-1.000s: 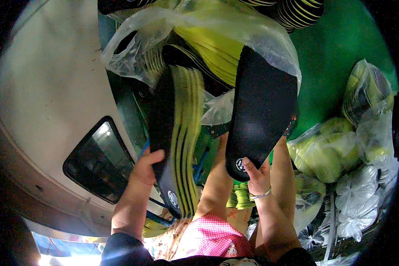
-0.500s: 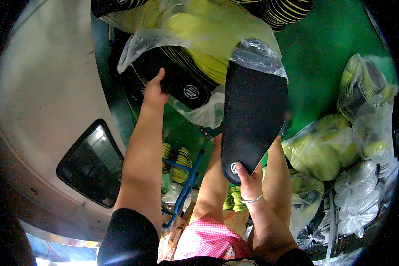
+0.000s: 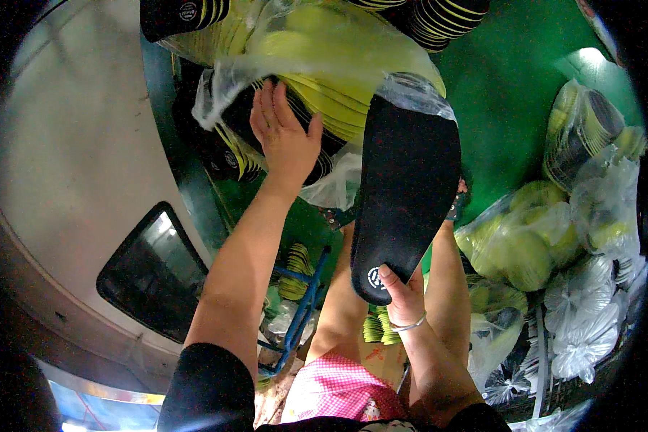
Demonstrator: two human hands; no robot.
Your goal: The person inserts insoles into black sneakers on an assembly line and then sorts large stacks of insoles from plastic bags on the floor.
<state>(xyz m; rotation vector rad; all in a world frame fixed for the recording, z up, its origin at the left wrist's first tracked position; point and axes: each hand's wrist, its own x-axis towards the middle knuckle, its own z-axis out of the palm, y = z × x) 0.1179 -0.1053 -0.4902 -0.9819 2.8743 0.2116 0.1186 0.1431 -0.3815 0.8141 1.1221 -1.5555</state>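
My right hand (image 3: 406,297) grips a black insole (image 3: 407,187) by its heel end, with the thumb on a round white mark. The toe end reaches up to the clear plastic bag (image 3: 295,54), whose film covers the tip. Up and to the left, my left hand (image 3: 286,137) is open, fingers stretched out over a stack of black insoles (image 3: 239,115) in the bag's mouth. I cannot tell whether its fingertips press on them. Beside that stack, yellow-green insoles (image 3: 324,104) lie layered in the bag.
A pale curved surface with a dark window panel (image 3: 153,270) fills the left. Bagged yellow-green insoles (image 3: 529,248) and clear knotted bags (image 3: 579,317) sit at the right. Blue metal legs (image 3: 300,317) stand near my knees. Another black stack (image 3: 446,18) is at the top, above green floor (image 3: 497,108).
My left hand has moved right, from the stack's left side to above it, with its fingers spread straighter. The insole in my right hand has shifted slightly left and down.
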